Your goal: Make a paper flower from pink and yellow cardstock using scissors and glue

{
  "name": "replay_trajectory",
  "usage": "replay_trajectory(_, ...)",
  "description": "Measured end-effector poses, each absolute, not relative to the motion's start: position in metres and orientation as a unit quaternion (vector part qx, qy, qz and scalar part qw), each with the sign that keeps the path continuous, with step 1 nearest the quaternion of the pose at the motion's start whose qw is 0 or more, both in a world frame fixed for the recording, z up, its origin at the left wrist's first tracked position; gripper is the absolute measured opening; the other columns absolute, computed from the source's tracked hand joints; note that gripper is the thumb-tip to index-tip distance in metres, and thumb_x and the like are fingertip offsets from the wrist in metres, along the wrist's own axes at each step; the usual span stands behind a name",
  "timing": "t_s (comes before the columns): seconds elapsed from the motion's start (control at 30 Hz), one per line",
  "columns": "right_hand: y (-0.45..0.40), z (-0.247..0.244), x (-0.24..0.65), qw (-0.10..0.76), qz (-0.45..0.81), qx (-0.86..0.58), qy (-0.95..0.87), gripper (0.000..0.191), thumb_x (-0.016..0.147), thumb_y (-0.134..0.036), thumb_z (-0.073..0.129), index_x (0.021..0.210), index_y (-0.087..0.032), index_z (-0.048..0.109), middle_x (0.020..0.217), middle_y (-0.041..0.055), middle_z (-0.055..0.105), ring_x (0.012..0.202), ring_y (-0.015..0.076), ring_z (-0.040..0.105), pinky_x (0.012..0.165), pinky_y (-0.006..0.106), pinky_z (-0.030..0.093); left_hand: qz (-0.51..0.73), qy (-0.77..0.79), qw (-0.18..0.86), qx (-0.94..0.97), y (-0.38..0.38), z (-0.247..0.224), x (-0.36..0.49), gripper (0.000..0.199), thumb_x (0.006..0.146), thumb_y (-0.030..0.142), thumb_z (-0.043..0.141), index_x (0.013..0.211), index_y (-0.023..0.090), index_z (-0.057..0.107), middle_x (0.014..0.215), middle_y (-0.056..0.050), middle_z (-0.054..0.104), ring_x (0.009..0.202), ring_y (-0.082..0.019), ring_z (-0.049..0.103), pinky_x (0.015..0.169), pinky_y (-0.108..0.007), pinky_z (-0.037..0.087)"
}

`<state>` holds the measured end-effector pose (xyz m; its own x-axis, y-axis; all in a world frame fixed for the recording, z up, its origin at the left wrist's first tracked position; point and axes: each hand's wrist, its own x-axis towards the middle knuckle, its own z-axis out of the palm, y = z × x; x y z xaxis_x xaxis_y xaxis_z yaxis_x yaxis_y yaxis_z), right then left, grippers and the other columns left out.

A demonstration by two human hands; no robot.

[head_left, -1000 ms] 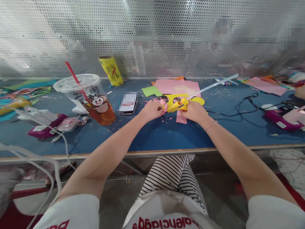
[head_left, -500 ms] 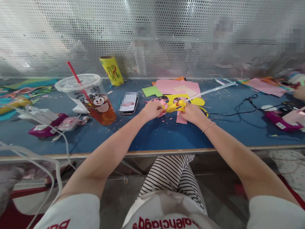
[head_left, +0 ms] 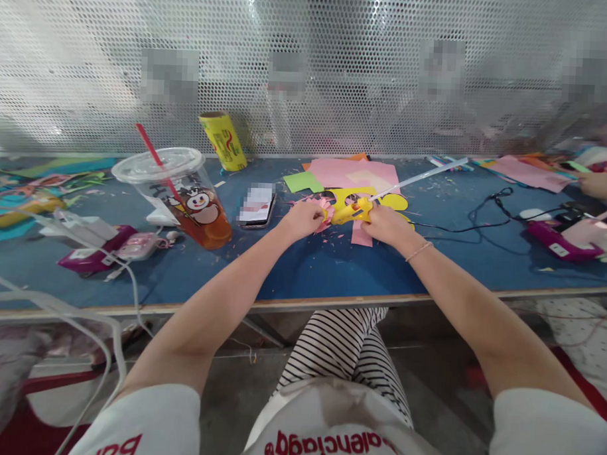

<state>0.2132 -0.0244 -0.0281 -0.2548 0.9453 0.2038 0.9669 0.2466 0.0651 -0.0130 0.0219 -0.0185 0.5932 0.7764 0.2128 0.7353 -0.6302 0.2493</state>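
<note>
Head view shows the right grip (head_left: 387, 224) clamped round a smooth plastic glue gun (head_left: 351, 212), the left grip (head_left: 304, 219) pinching frilly pink paper (head_left: 328, 211).

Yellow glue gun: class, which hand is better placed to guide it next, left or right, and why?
Right, most likely. The right hand grips the yellow glue gun, its front end toward the pink fringed paper, while the left hand is occupied with that paper.

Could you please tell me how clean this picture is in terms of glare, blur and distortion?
Head view: bright glare streaks on the perforated metal screen; wide-angle stretching towards the edges; pixelated patches over the black phone's screen; fine detail at the yellow glue gun too small to judge.
</note>
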Motion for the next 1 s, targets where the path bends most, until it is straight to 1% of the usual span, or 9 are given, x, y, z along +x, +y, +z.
replay_trajectory(0.17, -0.024, -0.028, 0.213, 0.05, -0.099, -0.613, -0.782, 0.038, 0.085, -0.026, 0.039, 0.11, -0.005, 0.059, 0.109, 0.0225, 0.065, 0.092, 0.0294, 0.064, 0.077, 0.035, 0.048, 0.15, 0.431, 0.07, 0.887, 0.02, -0.017, -0.013, 0.028, 0.075, 0.015, 0.044, 0.074, 0.018, 0.072, 0.061, 0.0, 0.062, 0.06, -0.013, 0.052, 0.06, -0.026, 0.037)
replay_trajectory(0.33, -0.023, -0.028, 0.211, 0.046, -0.105, -0.62, -0.776, 0.038, 0.085, -0.028, 0.041, 0.111, -0.006, 0.06, 0.108, 0.0217, 0.066, 0.092, 0.0292, 0.064, 0.076, 0.035, 0.048, 0.145, 0.435, 0.067, 0.886, 0.019, -0.017, -0.012, 0.029, 0.076, 0.017, 0.045, 0.08, 0.017, 0.073, 0.062, 0.0, 0.064, 0.059, -0.012, 0.053, 0.059, -0.025, 0.037)
replay_trajectory(0.47, -0.023, -0.027, 0.213, 0.072, -0.104, -0.632, -0.765, 0.042, 0.089, -0.036, 0.04, 0.114, -0.008, 0.058, 0.107, 0.0198, 0.067, 0.093, 0.029, 0.064, 0.075, 0.035, 0.047, 0.147, 0.428, 0.06, 0.89, 0.024, -0.023, -0.011, 0.029, 0.075, 0.018, 0.046, 0.085, 0.018, 0.074, 0.067, -0.001, 0.067, 0.062, -0.012, 0.055, 0.061, -0.024, 0.039)
replay_trajectory(0.6, -0.022, -0.027, 0.218, 0.085, -0.105, -0.633, -0.763, 0.049, 0.088, -0.045, 0.043, 0.116, -0.006, 0.056, 0.107, 0.0214, 0.066, 0.094, 0.031, 0.064, 0.076, 0.037, 0.046, 0.137, 0.407, 0.032, 0.902, 0.03, -0.03, -0.01, 0.028, 0.076, 0.019, 0.047, 0.083, 0.018, 0.073, 0.079, -0.003, 0.071, 0.073, -0.014, 0.059, 0.068, -0.025, 0.041)
replay_trajectory(0.7, -0.02, -0.025, 0.224, 0.102, -0.101, -0.642, -0.753, 0.052, 0.087, -0.048, 0.045, 0.116, -0.006, 0.056, 0.106, 0.0213, 0.066, 0.096, 0.0317, 0.063, 0.078, 0.037, 0.045, 0.109, 0.402, 0.014, 0.909, 0.029, -0.03, -0.008, 0.027, 0.079, 0.023, 0.047, 0.083, 0.016, 0.072, 0.08, -0.005, 0.07, 0.075, -0.016, 0.06, 0.07, -0.027, 0.042)
replay_trajectory(0.8, -0.019, -0.023, 0.23, 0.132, -0.088, -0.654, -0.739, 0.054, 0.086, -0.05, 0.046, 0.118, -0.008, 0.055, 0.104, 0.0196, 0.067, 0.097, 0.0308, 0.063, 0.079, 0.037, 0.045, 0.055, 0.391, -0.008, 0.919, 0.021, -0.026, -0.006, 0.025, 0.077, 0.02, 0.047, 0.081, 0.014, 0.071, 0.082, -0.009, 0.069, 0.077, -0.018, 0.061, 0.07, -0.029, 0.043)
replay_trajectory(0.9, -0.02, -0.022, 0.234, 0.159, -0.088, -0.666, -0.723, 0.057, 0.085, -0.055, 0.047, 0.118, -0.009, 0.056, 0.1, 0.0184, 0.068, 0.093, 0.0298, 0.064, 0.076, 0.036, 0.046, 0.007, 0.385, -0.045, 0.922, 0.006, -0.022, -0.001, 0.025, 0.074, 0.016, 0.048, 0.085, 0.012, 0.07, 0.09, -0.013, 0.067, 0.087, -0.022, 0.061, 0.075, -0.032, 0.044)
replay_trajectory(1.0, -0.021, -0.021, 0.235, 0.172, -0.103, -0.668, -0.717, 0.057, 0.085, -0.057, 0.046, 0.113, -0.01, 0.059, 0.096, 0.0182, 0.069, 0.088, 0.0301, 0.064, 0.073, 0.036, 0.046, -0.002, 0.4, -0.09, 0.912, -0.011, -0.018, 0.003, 0.032, 0.08, 0.022, 0.042, 0.091, 0.007, 0.068, 0.101, -0.019, 0.063, 0.096, -0.028, 0.059, 0.08, -0.038, 0.044)
